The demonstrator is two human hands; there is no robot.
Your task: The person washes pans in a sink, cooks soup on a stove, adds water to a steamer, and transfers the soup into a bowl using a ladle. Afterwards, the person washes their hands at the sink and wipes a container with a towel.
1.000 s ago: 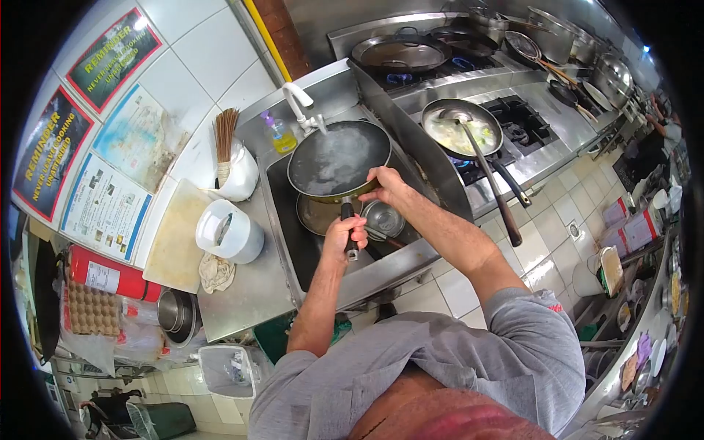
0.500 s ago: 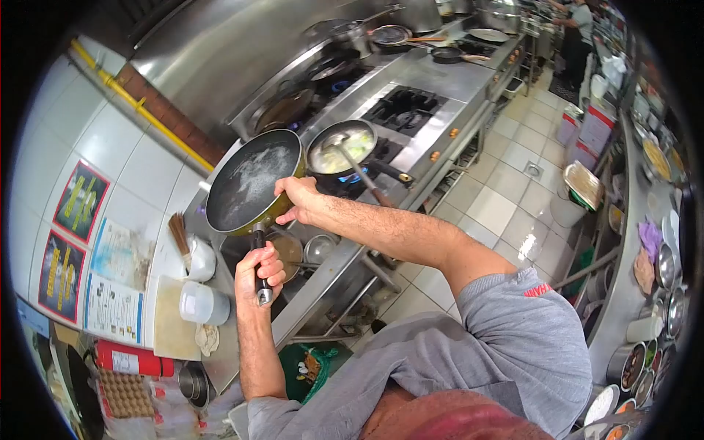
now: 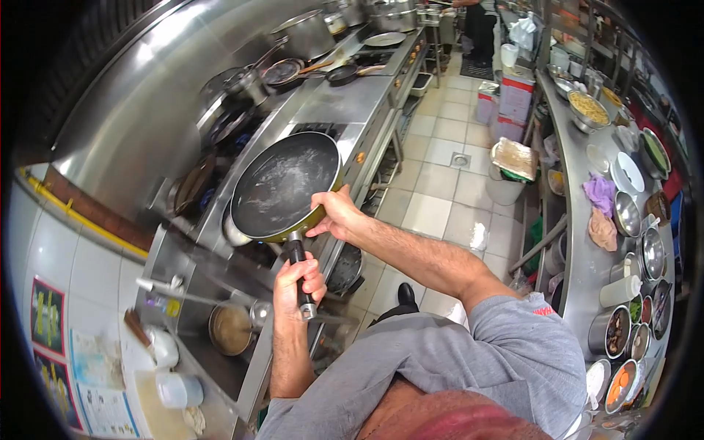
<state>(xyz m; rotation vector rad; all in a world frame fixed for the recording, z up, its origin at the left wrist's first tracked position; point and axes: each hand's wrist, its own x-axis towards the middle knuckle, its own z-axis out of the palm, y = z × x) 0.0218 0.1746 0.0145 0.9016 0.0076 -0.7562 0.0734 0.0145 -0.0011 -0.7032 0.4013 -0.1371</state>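
Clasping the smooth black handle (image 3: 296, 253), the left hand (image 3: 292, 287) holds the round pan (image 3: 286, 183) at eleven o'clock, its olive side pinched by the right hand (image 3: 339, 213), pale streaks crossing the dark interior, the pan already clear of the steel sink (image 3: 259, 368) at eight o'clock but not set down.

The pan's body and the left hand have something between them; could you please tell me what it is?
The head view shows a short stretch of black handle between the pan's body and the left hand.
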